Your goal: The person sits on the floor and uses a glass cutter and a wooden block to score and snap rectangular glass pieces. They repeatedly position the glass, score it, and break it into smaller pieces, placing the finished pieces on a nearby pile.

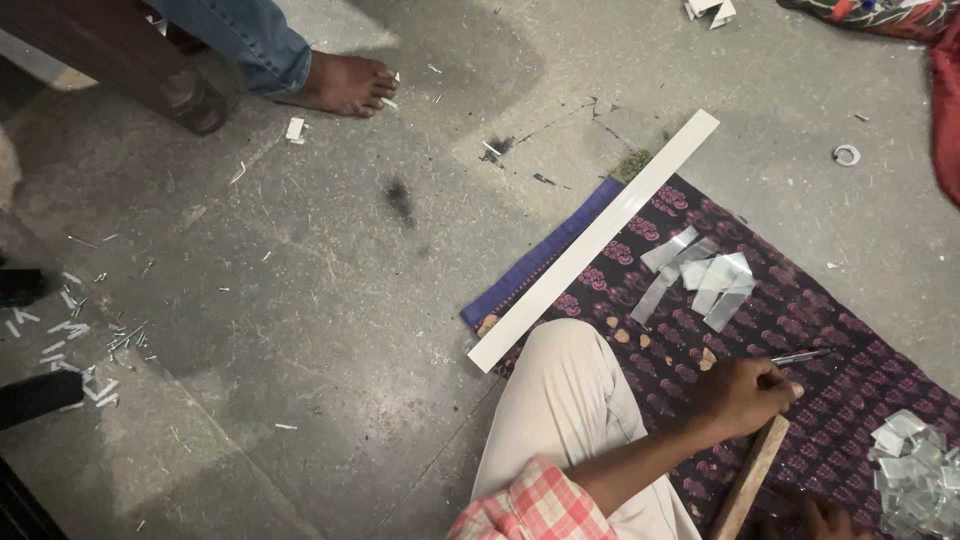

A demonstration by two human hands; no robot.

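A grey concrete floor (330,300) fills most of the head view, scuffed and scattered with small white offcuts (75,345) at the left. Across its right half lies a dark purple patterned mat (800,310), on which a person sits with one knee in beige trousers (560,400) drawn up. A long white strip (595,240) rests diagonally over the mat's upper edge, one end on bare floor, the other just beside the knee. Another person's bare foot (345,82), below a blue denim cuff, stands on the floor at upper left, well apart from the mat. The seated person's left hand (742,392), its arm emerging from a pink checked sleeve, has its fingers closed around a slim pen-like tool (800,356) and rests at the top of a narrow wooden stick (750,480). The right hand (825,520) is cut off by the bottom edge, so its fingers cannot be judged. Loose clear glass pieces (700,280) lie mid-mat; a second heap (915,470) sits at the right edge.
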